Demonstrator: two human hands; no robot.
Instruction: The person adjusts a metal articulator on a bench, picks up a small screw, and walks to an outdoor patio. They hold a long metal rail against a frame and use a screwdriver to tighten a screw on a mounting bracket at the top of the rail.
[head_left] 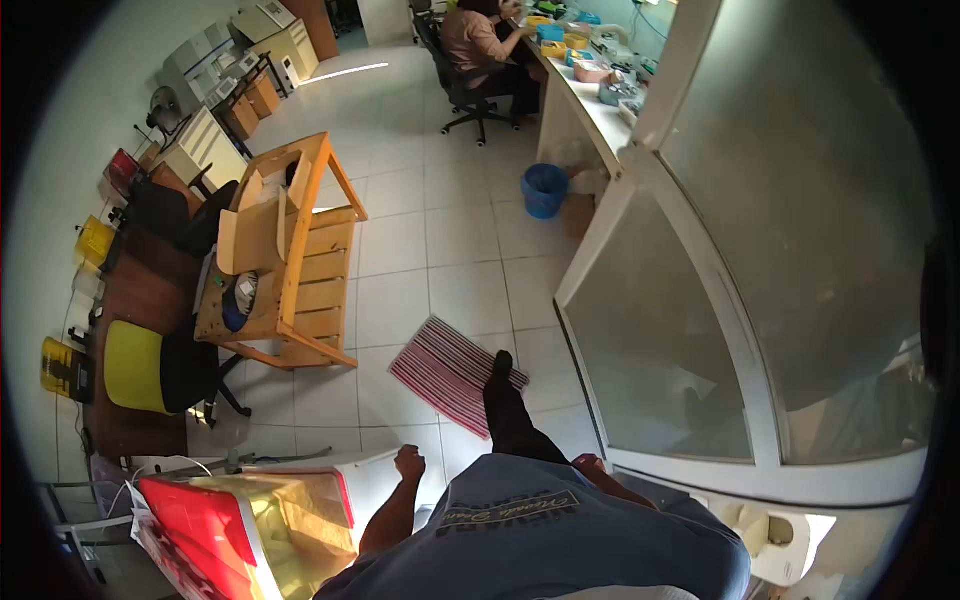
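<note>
My left hand point(410, 460) hangs beside my body with its fingers curled, right of a clear container point(300, 520) with a red lid; whether it holds anything is too small to make out. My right hand point(588, 464) shows only partly past my shirt, near the lower frame of a white door point(670, 330) with frosted panels; its fingers are unclear. My foot, in black, rests on a striped red mat point(445, 375) on the tiled floor.
A wooden table point(320, 310) with open cardboard stands left, beside office chairs point(135, 365). A blue bin point(545, 190) sits below a long bench point(590, 110) with trays, where a person point(475, 45) sits. Machines point(200, 70) line the upper left wall.
</note>
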